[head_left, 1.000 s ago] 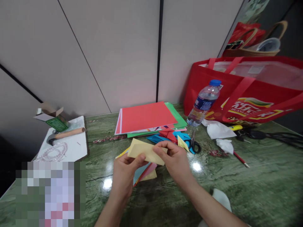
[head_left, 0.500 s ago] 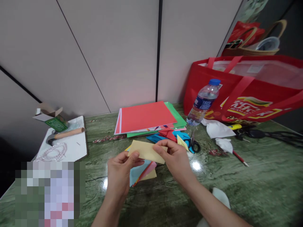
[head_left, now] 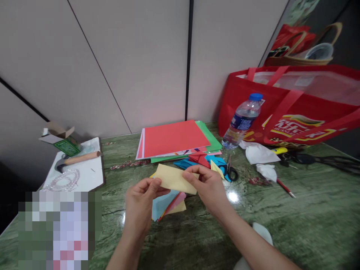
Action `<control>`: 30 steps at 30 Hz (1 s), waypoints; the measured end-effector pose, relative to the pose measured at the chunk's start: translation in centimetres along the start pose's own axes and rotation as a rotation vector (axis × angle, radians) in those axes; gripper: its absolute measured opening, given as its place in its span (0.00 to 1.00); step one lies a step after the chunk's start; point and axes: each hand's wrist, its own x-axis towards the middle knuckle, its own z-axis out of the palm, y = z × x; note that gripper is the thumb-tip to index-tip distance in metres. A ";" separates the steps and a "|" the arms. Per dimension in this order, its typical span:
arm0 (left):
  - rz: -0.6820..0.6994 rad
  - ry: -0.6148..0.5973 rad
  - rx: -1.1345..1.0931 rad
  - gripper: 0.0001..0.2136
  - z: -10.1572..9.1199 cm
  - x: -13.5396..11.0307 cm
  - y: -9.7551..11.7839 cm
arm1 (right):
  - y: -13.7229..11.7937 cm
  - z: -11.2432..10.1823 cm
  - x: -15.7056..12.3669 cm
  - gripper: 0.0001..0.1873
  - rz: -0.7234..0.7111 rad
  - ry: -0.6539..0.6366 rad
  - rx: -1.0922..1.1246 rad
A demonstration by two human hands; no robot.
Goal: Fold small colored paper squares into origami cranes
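Observation:
A pale yellow sheet of paper (head_left: 174, 179), a narrow rectangle, is held up above the table between my two hands. My left hand (head_left: 143, 204) pinches its left end between thumb and fingers. At the right end, my right hand (head_left: 207, 187) grips it with the thumb on the near face. Beneath the hands lies a fanned pile of coloured paper (head_left: 163, 207) in blue, pink, red and yellow, partly hidden by my left hand. Just beyond my right hand are black-handled scissors (head_left: 231, 173) and folded blue paper pieces (head_left: 216, 162).
Behind the hands lies a stack of red and green sheets (head_left: 176, 139). A water bottle (head_left: 241, 122) stands by a red bag (head_left: 281, 108). Crumpled tissue (head_left: 261, 153) and a red pen (head_left: 285, 188) lie right. At left, a white board (head_left: 94, 172) bears a hammer (head_left: 81, 158) and an opened box (head_left: 67, 145).
My left hand has slid slightly left and outward along the paper's end. The paper has tilted up a little; my right hand has barely moved.

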 end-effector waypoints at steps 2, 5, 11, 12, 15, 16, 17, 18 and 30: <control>0.009 -0.046 -0.037 0.09 0.1 -0.1 0.2 | 0.1 -0.1 0.0 0.12 0.014 -0.015 0.019; -0.014 -0.110 -0.035 0.16 0.1 -0.3 0.7 | 0.1 -0.1 0.0 0.11 0.020 -0.072 -0.018; -0.032 -0.094 0.215 0.09 -0.4 -0.2 1.0 | 0.1 0.0 -0.3 0.08 -0.045 -0.252 -0.157; -0.019 -0.089 0.267 0.08 -0.6 -0.1 0.9 | 0.1 0.1 -0.3 0.07 -0.052 -0.266 -0.167; 0.025 -0.124 0.413 0.06 -0.8 0.0 0.8 | 0.1 0.1 -0.3 0.06 -0.076 -0.285 -0.214; 0.040 -0.138 0.448 0.05 -0.9 0.0 0.8 | 0.0 0.1 -0.3 0.06 -0.085 -0.293 -0.228; 0.052 -0.151 0.478 0.04 -0.9 -0.1 0.8 | 0.0 0.1 -0.3 0.06 -0.097 -0.300 -0.242; 0.062 -0.158 0.504 0.04 -0.8 -0.1 0.9 | -0.1 0.1 -0.3 0.05 -0.112 -0.306 -0.259; 0.065 -0.043 0.321 0.03 -0.7 -0.3 1.1 | 0.4 0.3 -0.4 0.26 0.064 -0.376 0.069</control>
